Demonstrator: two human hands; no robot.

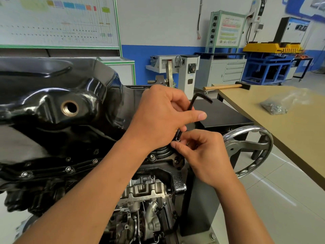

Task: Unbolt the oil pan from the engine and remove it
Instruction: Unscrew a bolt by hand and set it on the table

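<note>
Centre frame: the left hand (158, 117) clamps a hex key (191, 104), shaft pointing steeply down to the right hand (202, 152), whose fingertips (175, 144) pinch what looks like a bolt (177, 139) at its tip. The oil pan (52, 103) fills the frame's left, nearer the left hand, flange bolts (68, 169) seated along its edge.

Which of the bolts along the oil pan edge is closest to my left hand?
The bolt just under the left hand, beside the ribbed pulley. The other bolts sit farther left along the oil pan flange.
</note>
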